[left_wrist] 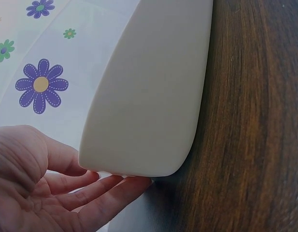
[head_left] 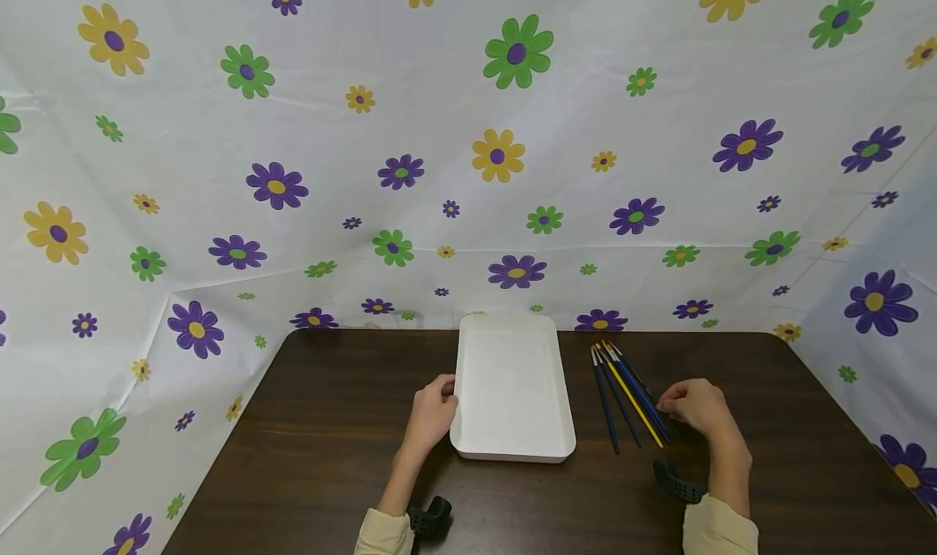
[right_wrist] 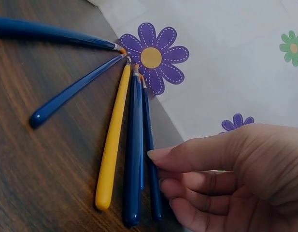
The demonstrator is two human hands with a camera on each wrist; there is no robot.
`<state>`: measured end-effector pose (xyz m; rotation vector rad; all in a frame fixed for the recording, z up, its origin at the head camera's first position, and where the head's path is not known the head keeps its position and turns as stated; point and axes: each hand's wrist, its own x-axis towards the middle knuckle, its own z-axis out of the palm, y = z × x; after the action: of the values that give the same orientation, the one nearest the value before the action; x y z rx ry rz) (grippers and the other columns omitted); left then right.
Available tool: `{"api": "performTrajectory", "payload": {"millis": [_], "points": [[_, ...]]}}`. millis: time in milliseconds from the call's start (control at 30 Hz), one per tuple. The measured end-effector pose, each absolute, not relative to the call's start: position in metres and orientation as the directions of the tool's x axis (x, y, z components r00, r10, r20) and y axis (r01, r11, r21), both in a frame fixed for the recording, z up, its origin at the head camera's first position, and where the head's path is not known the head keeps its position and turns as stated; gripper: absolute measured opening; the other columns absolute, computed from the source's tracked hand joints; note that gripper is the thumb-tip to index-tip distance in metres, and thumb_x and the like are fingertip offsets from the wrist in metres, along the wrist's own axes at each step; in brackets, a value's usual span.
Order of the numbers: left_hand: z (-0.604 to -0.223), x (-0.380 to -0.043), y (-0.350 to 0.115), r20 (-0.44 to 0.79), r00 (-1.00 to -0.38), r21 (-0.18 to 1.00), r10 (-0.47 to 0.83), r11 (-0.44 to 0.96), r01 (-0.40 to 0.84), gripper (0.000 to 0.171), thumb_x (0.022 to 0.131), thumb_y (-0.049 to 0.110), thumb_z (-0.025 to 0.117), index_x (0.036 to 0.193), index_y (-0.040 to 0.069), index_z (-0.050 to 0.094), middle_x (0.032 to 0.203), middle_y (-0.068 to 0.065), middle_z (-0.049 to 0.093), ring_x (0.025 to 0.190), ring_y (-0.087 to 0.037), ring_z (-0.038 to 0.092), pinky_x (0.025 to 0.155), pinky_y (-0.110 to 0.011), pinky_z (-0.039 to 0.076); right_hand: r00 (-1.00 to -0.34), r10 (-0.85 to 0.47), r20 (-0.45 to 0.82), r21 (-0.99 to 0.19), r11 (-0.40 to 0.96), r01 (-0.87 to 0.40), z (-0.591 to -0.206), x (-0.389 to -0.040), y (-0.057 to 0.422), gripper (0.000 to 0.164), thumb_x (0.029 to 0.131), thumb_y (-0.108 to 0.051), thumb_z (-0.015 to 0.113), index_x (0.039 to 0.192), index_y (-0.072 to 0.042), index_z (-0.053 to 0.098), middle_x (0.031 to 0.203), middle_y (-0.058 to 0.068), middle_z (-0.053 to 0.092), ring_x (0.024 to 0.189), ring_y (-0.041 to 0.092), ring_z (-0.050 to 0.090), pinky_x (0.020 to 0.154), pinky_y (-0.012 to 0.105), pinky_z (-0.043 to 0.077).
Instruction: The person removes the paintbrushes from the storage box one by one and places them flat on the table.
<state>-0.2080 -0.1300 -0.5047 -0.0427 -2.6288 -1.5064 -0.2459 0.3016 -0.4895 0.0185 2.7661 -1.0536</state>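
Observation:
A white shallow rectangular tray [head_left: 512, 392] lies on the table. At its left side, my left hand [head_left: 432, 412] grips the edge, thumb at the rim and the other fingers along the side wall in the left wrist view. Several slim paintbrushes lie to the right of the tray, tips together and handles fanned out. One is a yellow paintbrush [head_left: 635, 396]; the others have dark blue handles. My right hand [head_left: 699, 407] pinches the outermost blue paintbrush [right_wrist: 156, 198] with thumb and fingertips. That brush still lies beside the rest.
The dark brown wooden table [head_left: 307, 441] meets a white flower-patterned cloth [head_left: 432, 172] behind it. More of this cloth hangs at both sides. Dark wrist mounts [head_left: 430, 516] show below the hands, near the sleeves.

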Motion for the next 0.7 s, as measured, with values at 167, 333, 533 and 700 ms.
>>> {"api": "performTrajectory", "payload": {"millis": [167,333,533,700], "points": [[-0.5049,-0.209,-0.1299,0.121,-0.992,0.855,-0.031,0.511,0.089,0.035,0.096,-0.003,0.052,0.127,-0.013,0.063,0.109,-0.022,0.071,0.09,-0.028,0.068,0.077,-0.044,0.058,-0.984,-0.074,-0.162,-0.663,0.747,0.053,-0.4895,-0.2461,0.3022,0.014,0.096,0.003,0.063,0.087,0.006,0.074,0.083,0.009,0.072,0.074,0.021,0.067,0.069,0.041,0.059],[-0.5058,-0.2092,-0.1297,0.118,-0.993,0.854,-0.031,0.513,0.086,0.035,0.096,-0.003,0.053,0.128,-0.013,0.063,0.108,-0.021,0.071,0.09,-0.028,0.068,0.078,-0.044,0.058,-0.984,-0.074,-0.163,-0.657,0.752,0.052,-0.4884,-0.2467,0.3019,0.015,0.096,0.004,0.062,0.087,0.006,0.074,0.084,0.01,0.073,0.074,0.021,0.068,0.069,0.041,0.059],[-0.506,-0.2087,-0.1295,0.115,-0.993,0.854,-0.03,0.513,0.084,0.035,0.095,-0.003,0.053,0.127,-0.013,0.063,0.108,-0.022,0.071,0.091,-0.029,0.068,0.079,-0.046,0.058,-0.983,-0.067,-0.17,-0.66,0.749,0.063,-0.4881,-0.2468,0.3006,0.015,0.095,0.004,0.062,0.088,0.007,0.074,0.085,0.013,0.073,0.075,0.022,0.068,0.07,0.041,0.059],[-0.5059,-0.209,-0.1295,0.115,-0.993,0.852,-0.029,0.516,0.084,0.035,0.095,-0.003,0.053,0.127,-0.013,0.063,0.108,-0.022,0.071,0.092,-0.03,0.068,0.079,-0.047,0.058,-0.989,-0.071,-0.132,-0.668,0.743,0.036,-0.4871,-0.2457,0.2995,0.014,0.096,-0.001,0.065,0.089,0.006,0.075,0.085,0.012,0.072,0.075,0.021,0.066,0.07,0.042,0.059]]}}
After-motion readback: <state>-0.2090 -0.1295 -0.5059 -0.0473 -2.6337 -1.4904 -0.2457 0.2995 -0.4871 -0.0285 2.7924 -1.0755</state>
